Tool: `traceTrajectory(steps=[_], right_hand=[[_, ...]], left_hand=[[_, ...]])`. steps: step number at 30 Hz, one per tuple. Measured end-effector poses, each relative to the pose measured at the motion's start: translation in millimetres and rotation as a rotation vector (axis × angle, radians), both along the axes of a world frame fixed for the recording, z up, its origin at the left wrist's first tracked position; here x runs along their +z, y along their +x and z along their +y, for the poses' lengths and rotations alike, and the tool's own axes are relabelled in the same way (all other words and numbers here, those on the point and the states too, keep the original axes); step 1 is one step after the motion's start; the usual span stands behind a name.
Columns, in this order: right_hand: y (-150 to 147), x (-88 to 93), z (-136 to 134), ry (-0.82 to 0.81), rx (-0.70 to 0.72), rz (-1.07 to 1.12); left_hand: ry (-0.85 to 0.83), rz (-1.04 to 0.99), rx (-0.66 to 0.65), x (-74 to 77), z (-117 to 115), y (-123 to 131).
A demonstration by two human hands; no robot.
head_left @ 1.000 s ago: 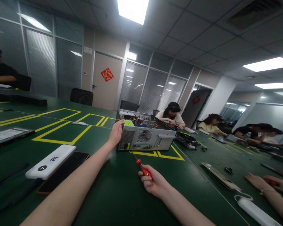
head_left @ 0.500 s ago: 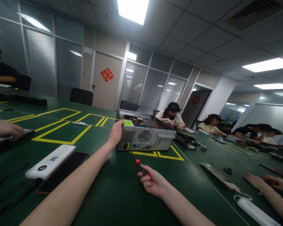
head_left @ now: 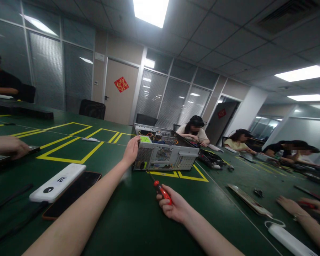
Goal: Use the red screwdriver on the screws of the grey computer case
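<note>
A computer case [head_left: 173,151] lies on its side in front of me, its open top showing wires and its rear panel facing me. A bright green label is on the power supply corner. My left hand [head_left: 131,151] grips that upper left corner, fingers over the top edge. Lower down, my right hand [head_left: 172,204] holds a red and black screwdriver [head_left: 162,192] by its handle. The thin shaft points up and left to the lower left edge of the rear panel. Whether the tip sits in a screw there is too small to tell.
Left of my forearm lie a white power bank [head_left: 57,183] and a dark phone [head_left: 72,195]. Another person's hand [head_left: 9,146] is at the far left. To the right are a phone [head_left: 248,199], a white power bank [head_left: 290,240] and a neighbour's hands [head_left: 290,206]. More people sit beyond.
The screwdriver handle has turned in my right hand, so more of its red side shows. My left hand and the computer case have stayed in place.
</note>
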State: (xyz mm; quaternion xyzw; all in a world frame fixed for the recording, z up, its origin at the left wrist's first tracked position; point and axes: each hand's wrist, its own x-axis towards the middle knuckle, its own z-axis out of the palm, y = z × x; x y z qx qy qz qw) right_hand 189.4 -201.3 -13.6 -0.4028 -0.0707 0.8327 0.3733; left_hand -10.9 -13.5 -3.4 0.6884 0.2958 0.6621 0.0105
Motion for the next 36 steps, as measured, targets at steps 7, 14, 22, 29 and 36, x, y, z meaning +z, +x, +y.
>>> traceTrajectory(steps=[7,14,22,29,36], right_hand=[[-4.1,7.8,-3.2,0.008,-0.001,-0.076],[-4.5,6.1,-3.8,0.064,0.001,-0.026],[-3.9,5.2,0.6,-0.008,-0.098,-0.122],[-6.9,4.9,0.0,0.037,0.019,-0.052],[-5.8,-1.9,0.3,0.039,-0.089,-0.123]], left_hand=[[-0.012,0.006,0.000,0.2,-1.3,-0.2],[-0.022,0.003,-0.007,1.0,-2.6,-0.2],[-0.022,-0.002,-0.012,0.9,-3.1,-0.5],[-0.013,0.003,0.005,0.3,-1.7,1.0],[-0.021,0.016,0.011,0.8,-2.2,0.6]])
